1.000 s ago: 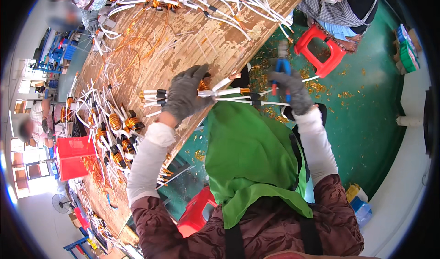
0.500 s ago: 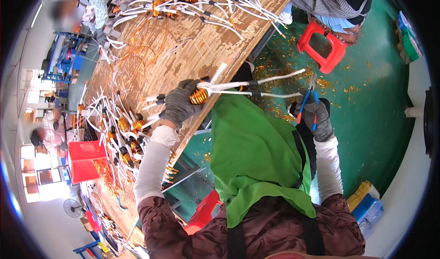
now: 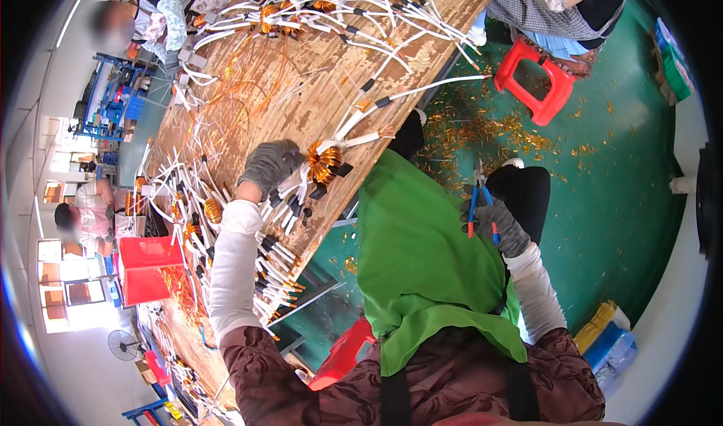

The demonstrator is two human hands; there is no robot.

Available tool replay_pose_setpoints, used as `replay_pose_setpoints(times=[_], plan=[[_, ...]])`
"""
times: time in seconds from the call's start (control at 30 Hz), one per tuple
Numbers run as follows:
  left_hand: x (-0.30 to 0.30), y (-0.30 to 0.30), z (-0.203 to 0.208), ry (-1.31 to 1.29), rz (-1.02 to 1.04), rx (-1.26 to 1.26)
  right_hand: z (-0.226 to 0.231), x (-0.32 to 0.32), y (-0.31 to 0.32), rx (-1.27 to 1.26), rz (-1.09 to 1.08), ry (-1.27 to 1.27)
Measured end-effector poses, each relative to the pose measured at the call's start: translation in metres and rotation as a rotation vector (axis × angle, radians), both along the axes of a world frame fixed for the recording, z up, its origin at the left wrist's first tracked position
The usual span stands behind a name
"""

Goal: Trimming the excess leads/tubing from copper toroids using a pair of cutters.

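A coil of copper wire [image 3: 324, 161] with white-sleeved leads and black bands lies on the wooden table near its right edge. Just left of it is my left hand [image 3: 269, 167] in a grey glove, knuckles up and slightly blurred. Its fingertips are hidden, so whether it grips a lead cannot be told. Gloved as well, my right hand [image 3: 500, 226] is closed around pliers [image 3: 480, 194] with blue and red handles. They are held over the floor, right of my green apron [image 3: 429, 253], jaws pointing away from me.
Similar coils [image 3: 213, 211] are heaped left of my left forearm, and more white leads [image 3: 361, 19] cover the table's far end. A red stool [image 3: 533, 79] stands beside a seated person at upper right. Copper-coloured scraps [image 3: 489, 132] litter the green floor. A red bin [image 3: 147, 268] is at left.
The coil was in my left hand at the table edge; now it rests on the table with its leads turned. My left hand has shifted left, and my right hand with the pliers lower and left.
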State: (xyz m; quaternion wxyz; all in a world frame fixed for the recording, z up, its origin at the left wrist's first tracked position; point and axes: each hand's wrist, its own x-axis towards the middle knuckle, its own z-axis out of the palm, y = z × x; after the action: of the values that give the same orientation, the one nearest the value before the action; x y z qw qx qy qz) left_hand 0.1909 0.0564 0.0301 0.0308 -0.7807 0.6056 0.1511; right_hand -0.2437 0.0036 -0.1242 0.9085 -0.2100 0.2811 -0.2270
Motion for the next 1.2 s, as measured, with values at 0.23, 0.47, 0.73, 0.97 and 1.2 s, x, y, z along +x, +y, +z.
replay_pose_setpoints(times=[0.23, 0.47, 0.73, 0.97, 1.2], plan=[[-0.045, -0.048, -0.031, 0.280, -0.135, -0.411, 0.024, 0.014, -0.004, -0.487, 0.155, 0.438], [-0.057, -0.085, -0.067, -0.008, -0.226, -0.407, 0.038, 0.023, -0.002, -1.152, 0.170, 0.711], [-0.047, -0.079, -0.067, 1.130, 0.257, -0.157, 0.088, 0.097, -0.046, -1.594, 0.241, 0.881], [-0.041, -0.079, -0.063, 1.166, 0.230, -0.063, 0.079, 0.142, -0.078, -1.744, 0.231, 0.923], [-0.040, -0.076, -0.069, 1.240, 0.223, -0.167, 0.077, 0.159, -0.090, -1.763, 0.270, 0.932]])
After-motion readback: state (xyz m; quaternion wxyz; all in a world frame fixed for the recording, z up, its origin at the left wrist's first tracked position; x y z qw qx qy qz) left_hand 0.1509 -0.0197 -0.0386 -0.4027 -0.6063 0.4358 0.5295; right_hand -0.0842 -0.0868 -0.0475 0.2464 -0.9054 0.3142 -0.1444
